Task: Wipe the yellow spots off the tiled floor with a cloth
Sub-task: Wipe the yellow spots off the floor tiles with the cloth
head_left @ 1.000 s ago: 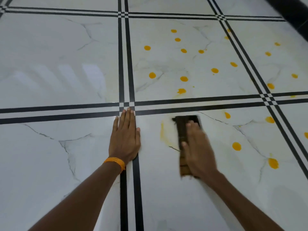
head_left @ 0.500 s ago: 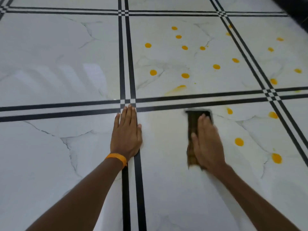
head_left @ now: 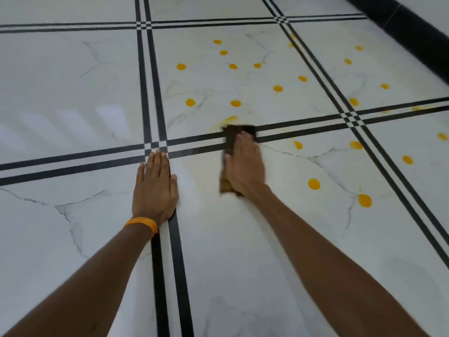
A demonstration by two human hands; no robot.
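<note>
My right hand (head_left: 245, 166) presses flat on a dark brown folded cloth (head_left: 230, 139), which lies across the black double line between two white marble tiles. Just beyond the cloth's far edge is a smeared yellow spot (head_left: 228, 119). Several round yellow spots dot the far tile (head_left: 235, 103) and the tiles to the right (head_left: 314, 184). My left hand (head_left: 155, 188), with an orange band at the wrist, rests flat and spread on the floor beside the crossing of black lines.
The white tiled floor (head_left: 73, 93) is split by black double lines (head_left: 179, 276). A black skirting (head_left: 408, 27) runs along the far right corner. A faint yellowish film lies on the tile between my hands.
My right hand has pushed the cloth forward from the near tile over the black line to the smeared spot. The view has shifted. My left hand stays put.
</note>
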